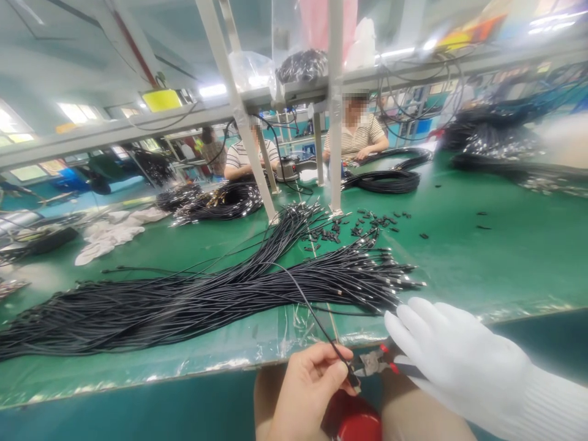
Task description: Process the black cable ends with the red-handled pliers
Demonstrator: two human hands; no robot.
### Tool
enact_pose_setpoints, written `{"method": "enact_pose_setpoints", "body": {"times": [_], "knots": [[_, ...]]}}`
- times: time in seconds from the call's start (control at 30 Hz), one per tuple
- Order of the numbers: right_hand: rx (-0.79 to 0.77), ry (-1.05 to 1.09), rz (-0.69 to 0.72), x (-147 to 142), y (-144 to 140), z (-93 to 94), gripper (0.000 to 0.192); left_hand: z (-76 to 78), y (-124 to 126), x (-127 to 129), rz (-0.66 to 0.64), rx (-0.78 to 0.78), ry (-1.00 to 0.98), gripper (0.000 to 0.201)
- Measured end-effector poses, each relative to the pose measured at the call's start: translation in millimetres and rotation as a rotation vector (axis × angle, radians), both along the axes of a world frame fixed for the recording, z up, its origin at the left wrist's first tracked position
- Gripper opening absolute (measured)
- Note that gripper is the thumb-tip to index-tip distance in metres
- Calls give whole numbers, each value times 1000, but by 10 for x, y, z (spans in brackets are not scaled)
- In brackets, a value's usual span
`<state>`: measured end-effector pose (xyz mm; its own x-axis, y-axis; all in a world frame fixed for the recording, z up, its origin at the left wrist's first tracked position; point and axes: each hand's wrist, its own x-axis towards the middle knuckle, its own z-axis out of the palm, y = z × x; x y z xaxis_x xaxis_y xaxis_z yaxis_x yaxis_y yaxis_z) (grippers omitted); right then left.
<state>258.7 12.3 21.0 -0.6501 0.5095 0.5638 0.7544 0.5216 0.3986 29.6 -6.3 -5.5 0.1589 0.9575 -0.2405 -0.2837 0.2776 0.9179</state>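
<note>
My bare left hand point(310, 389) pinches a black cable point(316, 315) near its end, just off the table's front edge. At that end is a dark connector, partly hidden by my fingers. My right hand point(459, 355), in a white knitted glove, holds pliers point(371, 362) with red and dark handles, their jaws close against the cable end. Whether the jaws touch it I cannot tell. Behind my hands a thick bundle of black cables point(220, 300) lies across the green table point(482, 269), its shiny plug ends pointing right.
Small black pieces point(331, 234) lie scattered behind the bundle. Coiled cables point(386, 180) rest farther back, near two seated people. White shelf posts point(336, 122) rise from the table. A crumpled white cloth point(108, 239) lies at left. Something red and round point(361, 425) sits below my left hand.
</note>
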Motion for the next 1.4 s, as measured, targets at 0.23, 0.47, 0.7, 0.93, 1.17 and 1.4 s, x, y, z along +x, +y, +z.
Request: {"method": "enact_pose_setpoints", "body": {"times": [0.23,0.47,0.7,0.93,1.17,1.4], "knots": [[-27,28,-5,-13,13,56,9,25,0,-12,-11,0,26,39],[-45,49,28,26,22,-45,17,6,-5,-29,7,5,15,40],[-143,128,-61,63,-82,-205,25,11,-38,-14,116,-33,-177,33],[-55,173,-44,102,-74,-280,32,29,-20,3,254,14,-220,29],[-92,178,-98,29,-124,-287,40,54,-44,72,298,54,-181,34],[-81,253,-103,-74,-147,-231,41,32,-55,128,310,68,-156,36]]}}
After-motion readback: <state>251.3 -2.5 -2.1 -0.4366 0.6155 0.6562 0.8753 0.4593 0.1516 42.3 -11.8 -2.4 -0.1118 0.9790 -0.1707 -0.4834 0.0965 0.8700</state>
